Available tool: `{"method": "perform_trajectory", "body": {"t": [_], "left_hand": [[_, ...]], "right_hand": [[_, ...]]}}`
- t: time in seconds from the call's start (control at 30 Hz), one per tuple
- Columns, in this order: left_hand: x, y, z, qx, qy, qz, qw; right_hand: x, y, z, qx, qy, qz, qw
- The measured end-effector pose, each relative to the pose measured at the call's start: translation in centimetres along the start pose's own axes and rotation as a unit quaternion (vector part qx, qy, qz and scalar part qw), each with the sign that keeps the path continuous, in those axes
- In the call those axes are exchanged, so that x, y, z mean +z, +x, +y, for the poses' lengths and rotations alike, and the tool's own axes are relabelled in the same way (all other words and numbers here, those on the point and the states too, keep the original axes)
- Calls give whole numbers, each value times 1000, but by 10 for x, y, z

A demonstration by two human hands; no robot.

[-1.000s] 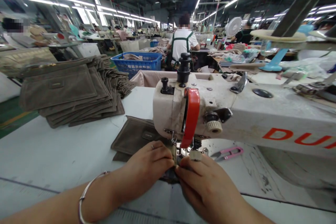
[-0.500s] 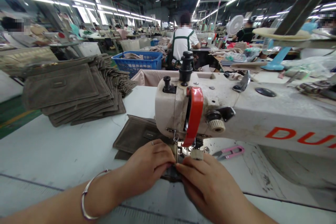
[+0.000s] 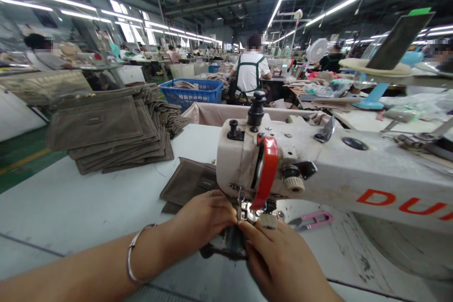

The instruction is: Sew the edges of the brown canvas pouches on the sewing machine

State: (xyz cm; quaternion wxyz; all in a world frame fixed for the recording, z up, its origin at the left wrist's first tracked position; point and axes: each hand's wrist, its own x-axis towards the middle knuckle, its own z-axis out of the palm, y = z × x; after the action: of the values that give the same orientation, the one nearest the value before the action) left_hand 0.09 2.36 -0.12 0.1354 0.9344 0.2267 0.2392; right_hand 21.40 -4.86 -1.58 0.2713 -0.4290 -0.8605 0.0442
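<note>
Pinched the near part of the brown fabric pouch (image 3: 186, 181) with left hand (image 3: 208, 214) and right hand (image 3: 279, 250), close by the presser foot (image 3: 245, 212). Lay partly left of the sewing machine head (image 3: 231, 158). Seemed light, soft, hardly slippery or fragile; best held flat by the edges.

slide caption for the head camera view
Left hand and right hand close together at a sewing machine, brown piece by the left, pink-handled snips by the right.
</note>
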Motion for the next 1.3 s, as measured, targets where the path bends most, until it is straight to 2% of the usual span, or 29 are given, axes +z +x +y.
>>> {"method": "perform_trajectory", "body": {"t": [0.2, 0.57, 0.63, 0.73, 0.9, 0.97, 1.1, 1.2, 1.3], "left_hand": [[-1, 10, -14, -19, 14, 11, 1000], [4, 14, -30, -49, 38, 10, 998], [1, 15, -26, -51, 41, 3, 998], [-11, 18, -9, -68, 47, -14, 996], [-30, 18, 25, -139, 30, -101, 985], [-31, 17, 26, -180, 7, -108, 978], [-32, 21, 14, -263, -76, -116, 955], [-36, 27, 13, -301, -132, -146, 933], [-40, 32, 21, -302, -114, -176, 930]], "right_hand": [[7, 0, 2, 19, -46, -7, 999], [5, 1, 0, 41, -44, -32, 998], [4, 2, 0, 41, -39, -34, 998], [2, 1, -1, 41, -20, -33, 998], [-2, 2, -4, 20, 5, -30, 999], [-4, 5, -7, 6, -2, -63, 998], [-4, 9, -14, 7, -38, -112, 993], [-3, 9, -17, 6, -55, -99, 994], [-3, 8, -19, -21, -60, -72, 995]]}}
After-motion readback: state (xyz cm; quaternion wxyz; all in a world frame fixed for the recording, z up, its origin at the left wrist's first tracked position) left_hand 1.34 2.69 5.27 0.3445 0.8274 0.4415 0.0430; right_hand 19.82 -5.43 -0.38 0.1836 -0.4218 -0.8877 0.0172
